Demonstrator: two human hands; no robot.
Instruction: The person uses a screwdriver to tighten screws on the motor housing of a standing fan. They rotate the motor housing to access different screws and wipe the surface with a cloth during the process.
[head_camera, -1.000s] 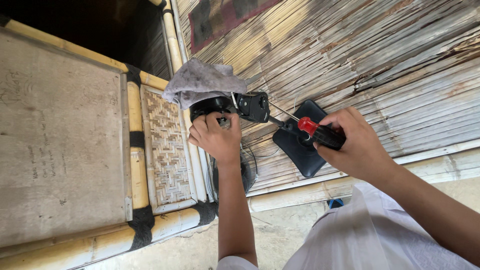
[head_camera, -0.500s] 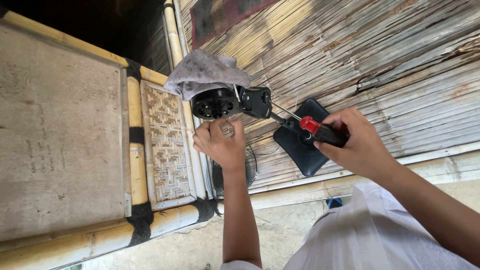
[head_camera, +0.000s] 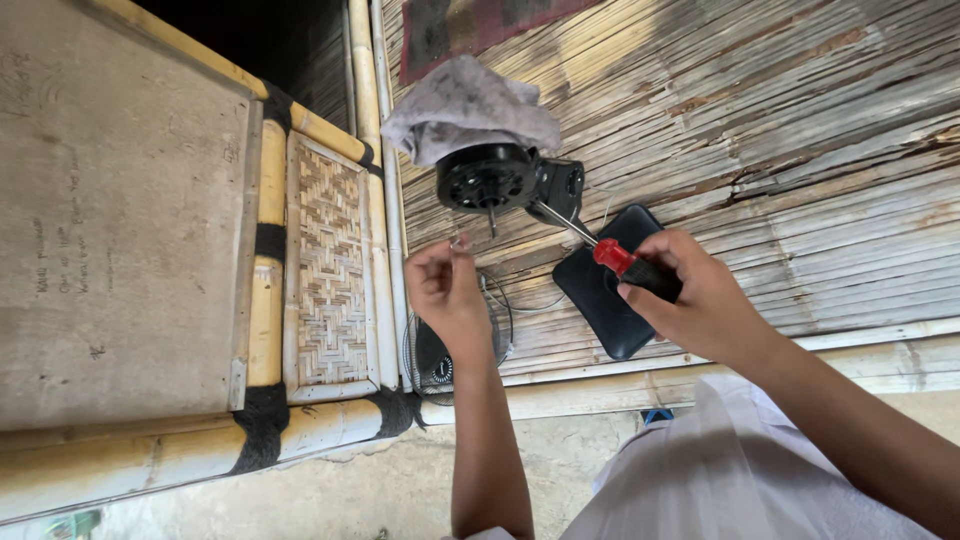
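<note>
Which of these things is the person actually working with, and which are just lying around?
In use:
- red-handled screwdriver, held in the right hand
- black fan motor, met by the screwdriver's tip
- small screw-like part, pinched in the left hand

Lying about:
- grey cloth draped over the motor
- black base plate
- wire fan guard
- woven cane panel

Rural home: bamboo-slat floor (head_camera: 760, 110), woven panel (head_camera: 325, 270).

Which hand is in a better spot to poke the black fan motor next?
Probably the right hand: it grips the red-handled screwdriver, tip near the motor. The left hand pinches something tiny.
</note>
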